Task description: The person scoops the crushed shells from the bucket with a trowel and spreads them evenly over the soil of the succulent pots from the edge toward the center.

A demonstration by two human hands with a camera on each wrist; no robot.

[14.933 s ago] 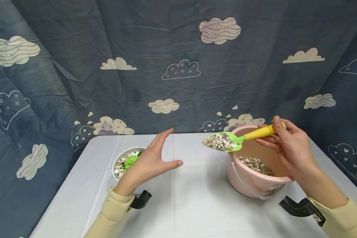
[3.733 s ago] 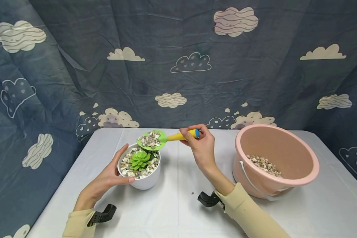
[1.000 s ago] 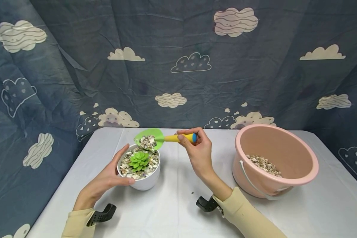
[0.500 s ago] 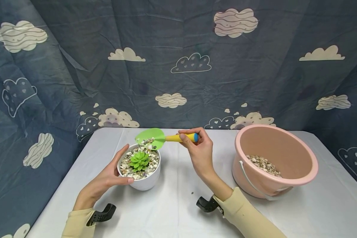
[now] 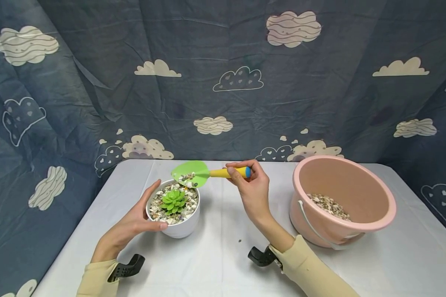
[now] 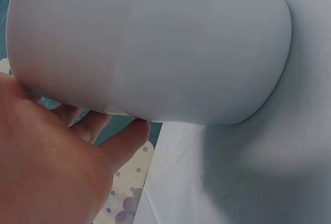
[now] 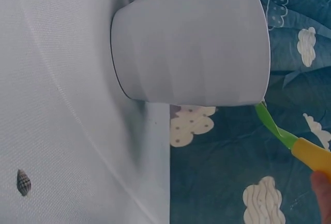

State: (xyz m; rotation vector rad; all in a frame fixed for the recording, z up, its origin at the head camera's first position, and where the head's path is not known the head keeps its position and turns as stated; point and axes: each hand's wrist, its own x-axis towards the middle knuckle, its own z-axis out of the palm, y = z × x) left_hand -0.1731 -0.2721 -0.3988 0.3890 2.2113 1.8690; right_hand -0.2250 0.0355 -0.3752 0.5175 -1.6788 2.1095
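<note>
In the head view my right hand (image 5: 253,189) grips the yellow handle of a garden trowel (image 5: 190,171). The trowel's green blade is tilted over the back rim of a white flower pot (image 5: 182,229), with a few small shells left on it. A green succulent (image 5: 173,201) sits in the pot amid shells and pebbles. My left hand (image 5: 131,225) holds the pot's left side, thumb at the front and fingers around the back. In the left wrist view the fingers lie against the pot wall (image 6: 155,48). The right wrist view shows the blade touching or close to the rim.
A pink bucket (image 5: 299,206) with shells (image 5: 328,206) at its bottom stands on the right. A small dark spiral shell (image 7: 24,182) lies on the white tablecloth (image 5: 223,268). Dark cloud-patterned fabric (image 5: 208,103) hangs behind the table.
Over the last second the heap of shells on the blade has shrunk to a few, spilling into the pot. The trowel and right hand have shifted slightly right. The left hand stays put.
</note>
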